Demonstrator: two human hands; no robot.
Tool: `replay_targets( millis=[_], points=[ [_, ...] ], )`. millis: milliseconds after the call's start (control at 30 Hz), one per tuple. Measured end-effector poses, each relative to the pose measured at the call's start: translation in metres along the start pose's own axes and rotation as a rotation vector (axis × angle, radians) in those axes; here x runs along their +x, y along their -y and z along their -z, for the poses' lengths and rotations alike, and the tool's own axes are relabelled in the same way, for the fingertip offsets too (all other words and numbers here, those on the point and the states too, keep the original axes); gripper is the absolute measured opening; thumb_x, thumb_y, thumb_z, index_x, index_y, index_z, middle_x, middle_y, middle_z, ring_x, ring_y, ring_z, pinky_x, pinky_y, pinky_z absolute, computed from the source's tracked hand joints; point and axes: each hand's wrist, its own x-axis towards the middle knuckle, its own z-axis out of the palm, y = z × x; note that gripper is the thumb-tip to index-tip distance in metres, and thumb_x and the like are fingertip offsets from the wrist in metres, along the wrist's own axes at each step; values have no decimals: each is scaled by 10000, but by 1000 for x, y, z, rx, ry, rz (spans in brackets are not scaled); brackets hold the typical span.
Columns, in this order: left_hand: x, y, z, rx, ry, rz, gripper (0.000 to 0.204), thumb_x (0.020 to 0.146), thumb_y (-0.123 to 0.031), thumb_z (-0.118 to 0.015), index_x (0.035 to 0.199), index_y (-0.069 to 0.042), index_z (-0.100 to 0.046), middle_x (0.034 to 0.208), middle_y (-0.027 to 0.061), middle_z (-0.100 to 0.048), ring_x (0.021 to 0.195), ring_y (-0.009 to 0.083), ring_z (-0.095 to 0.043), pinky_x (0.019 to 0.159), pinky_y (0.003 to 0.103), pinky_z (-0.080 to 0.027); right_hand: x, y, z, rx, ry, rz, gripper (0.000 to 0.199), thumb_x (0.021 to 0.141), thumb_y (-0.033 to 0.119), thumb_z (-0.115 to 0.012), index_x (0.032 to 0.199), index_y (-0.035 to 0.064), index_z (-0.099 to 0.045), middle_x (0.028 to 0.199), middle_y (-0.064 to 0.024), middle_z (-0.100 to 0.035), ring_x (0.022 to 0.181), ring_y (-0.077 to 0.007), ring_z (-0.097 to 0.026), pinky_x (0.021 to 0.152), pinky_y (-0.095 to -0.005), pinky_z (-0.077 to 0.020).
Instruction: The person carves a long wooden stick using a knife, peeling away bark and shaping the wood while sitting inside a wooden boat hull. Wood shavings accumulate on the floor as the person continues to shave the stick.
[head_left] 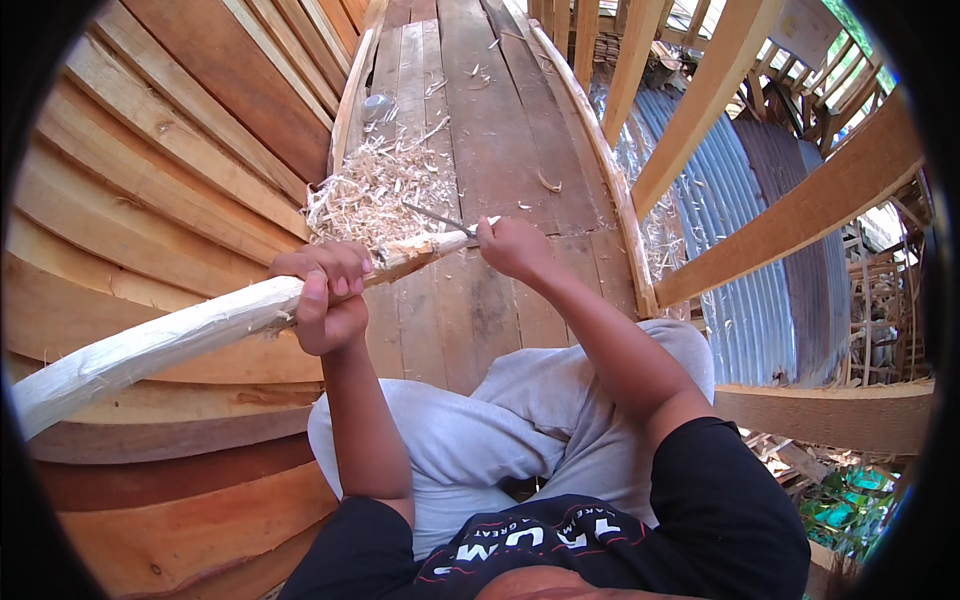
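A long, pale, peeled wooden pole [190, 325] slants from the left rim up toward the middle, its right end brownish and roughly shaved. My left hand [330, 305] is wrapped round it partway along, fingers over the top and thumb below. At the pole's right end my right hand [512, 247] is closed on a knife. Its thin dark blade [437, 216] points left, lying across or just above the wood; whether it touches cannot be made out. The handle is mostly hidden in my fist.
Curled wood shavings [380, 195] are heaped on the plank floor [500, 130] beyond the pole. A clear cup-like item [377, 108] lies behind them. A wall of overlapping boards [150, 190] rises on the left. Wooden railing posts [700, 110] stand on the right above corrugated metal sheets [750, 270].
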Motion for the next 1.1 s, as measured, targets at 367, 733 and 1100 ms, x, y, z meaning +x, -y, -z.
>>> replay_targets(
  millis=[367, 733, 1100],
  points=[
    [0, 9, 21, -41, -131, 54, 107, 825, -177, -507, 802, -94, -444, 633, 36, -415, 577, 165, -430, 648, 386, -421, 14, -27, 0, 426, -111, 218, 231, 884, 199, -611, 884, -32, -627, 710, -156, -623, 687, -231, -599, 652, -358, -469],
    [8, -13, 0, 84, -40, 62, 106, 810, -174, -502, 798, -83, -448, 694, 56, -452, 647, 175, -463, 686, 376, -424, 12, -23, -4, 480, 99, 197, 355, 912, 342, -582, 829, -2, -615, 670, -65, -573, 572, -137, -542, 486, -324, -416],
    [6, -25, 0, 58, -92, 73, 137, 812, -166, -526, 869, -52, -476, 766, 94, -480, 693, 190, -488, 688, 355, -444, 16, -24, 5, 691, 287, -131, 387, 969, 400, -505, 843, 41, -578, 612, 16, -421, 453, -78, -355, 401, -272, -285]
  ],
)
